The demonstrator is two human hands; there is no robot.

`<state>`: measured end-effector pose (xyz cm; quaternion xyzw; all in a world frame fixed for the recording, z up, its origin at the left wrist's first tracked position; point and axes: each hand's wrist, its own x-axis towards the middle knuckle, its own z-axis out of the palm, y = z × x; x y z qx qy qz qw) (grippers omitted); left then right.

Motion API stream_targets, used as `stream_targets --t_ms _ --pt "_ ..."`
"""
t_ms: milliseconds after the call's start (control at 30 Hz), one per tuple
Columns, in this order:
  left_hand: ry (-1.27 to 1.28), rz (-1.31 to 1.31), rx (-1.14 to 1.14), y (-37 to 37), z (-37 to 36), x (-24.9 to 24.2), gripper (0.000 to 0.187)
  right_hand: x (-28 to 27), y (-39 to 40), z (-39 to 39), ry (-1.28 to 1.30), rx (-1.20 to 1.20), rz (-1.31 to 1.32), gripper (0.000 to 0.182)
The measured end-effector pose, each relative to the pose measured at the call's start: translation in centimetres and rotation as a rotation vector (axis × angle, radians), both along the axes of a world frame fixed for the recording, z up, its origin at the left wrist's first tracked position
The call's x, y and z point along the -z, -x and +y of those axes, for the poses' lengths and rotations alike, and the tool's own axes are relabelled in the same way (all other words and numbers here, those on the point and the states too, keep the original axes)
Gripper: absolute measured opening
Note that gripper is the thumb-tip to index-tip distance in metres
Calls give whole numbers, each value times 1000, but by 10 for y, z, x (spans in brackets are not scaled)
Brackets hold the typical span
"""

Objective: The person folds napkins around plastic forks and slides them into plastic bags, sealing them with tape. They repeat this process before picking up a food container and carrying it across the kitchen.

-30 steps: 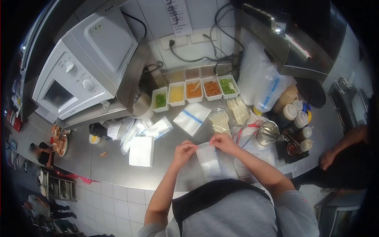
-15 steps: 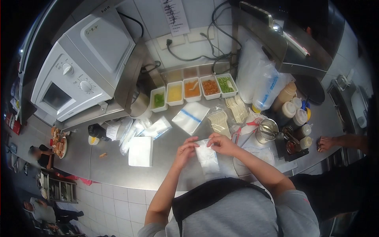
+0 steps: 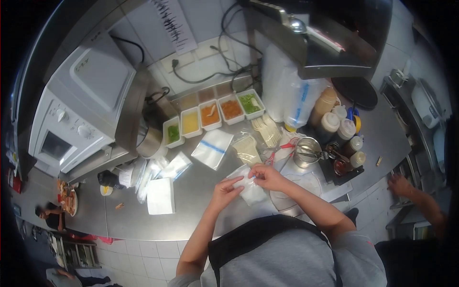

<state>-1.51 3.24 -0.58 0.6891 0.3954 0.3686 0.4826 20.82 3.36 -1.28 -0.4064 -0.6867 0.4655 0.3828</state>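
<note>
A small clear plastic bag (image 3: 253, 193) with something white and folded inside, perhaps napkins, hangs between my hands over the front of the steel counter. My right hand (image 3: 268, 178) pinches its top edge. On the other side, my left hand (image 3: 225, 192) has its thumb and fingers closed at the bag's upper left edge. Beyond them lie packs of plastic cutlery (image 3: 247, 149) and a flat clear bag with a blue stripe (image 3: 213, 149). To the left sits a stack of white napkins (image 3: 161, 196), beside more bagged napkins (image 3: 175, 165).
Several white tubs of chopped food (image 3: 190, 123) line the back wall. Rightward are red-handled scissors (image 3: 272, 157), a metal cup (image 3: 307, 152) with utensils and several sauce bottles (image 3: 330, 126). A microwave (image 3: 81, 105) stands left. A co-worker's hand (image 3: 400, 185) is at the right.
My view has turned, so the counter items appear farther left. The bag tilts more in my hands, and my left fingers sit lower along its edge. The co-worker's hand has left the counter.
</note>
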Motion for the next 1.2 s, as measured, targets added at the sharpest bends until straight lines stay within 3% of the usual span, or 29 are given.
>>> stream_targets --t_ms 33,100,133,200,300,367,433,533,600,633,667,700,733,800,833,900,933,1000,1133,1200 --pt "0 1 17 0 5 -9 28 -7 -4 -3 -27 14 10 21" --pt "-66 83 285 2 20 -29 22 -22 -12 -10 -54 49 18 22" --pt "-67 78 311 -1 20 -41 22 -32 -16 -13 -178 14 -29 23" --pt "-212 325 460 -18 20 -64 19 -45 -27 -22 -316 -16 -64 24" --pt "-244 329 571 -50 10 -80 20 -64 -49 -39 -320 30 -100 23" --pt "-208 389 442 -67 1 -87 17 -85 -78 -58 -308 49 -140 22" --pt "-152 337 398 -77 -3 -89 17 -111 -113 -73 -545 312 -131 16" --pt "-63 209 220 -77 -6 -74 20 -123 -209 -94 -644 900 -235 10" --pt "-45 126 114 -69 -7 -57 23 -93 -280 -98 -525 1258 17 10" --pt "168 -103 38 -65 -7 -45 24 -71 -315 -98 -410 1411 -66 15" --pt "381 -333 -40 -61 -7 -37 26 -34 -348 -97 -261 1441 -233 21" --pt "432 -423 -21 -58 -7 -33 28 -4 -374 -90 -111 1459 -400 27" --pt "424 -427 -18 -62 -8 -32 28 10 -384 -80 -120 1461 -397 27" --pt "402 -578 -21 -70 -10 -31 34 18 -388 -67 210 1365 80 36" --pt "397 -577 -23 -73 -11 -32 34 15 -389 -64 208 1361 85 36" --pt "392 -562 -18 -76 -13 -35 35 8 -393 -57 259 1318 -290 32" --pt "391 -562 -22 -76 -14 -36 35 8 -397 -54 259 1314 -289 32" --pt "418 -571 -14 -74 -16 -37 28 9 -405 -50 451 1247 359 24" --pt "432 -542 -91 -71 -22 -32 28 32 -400 -72 357 1125 560 18" --pt "417 -577 -80 -75 -26 -34 28 25 -389 -82 347 1175 800 22"
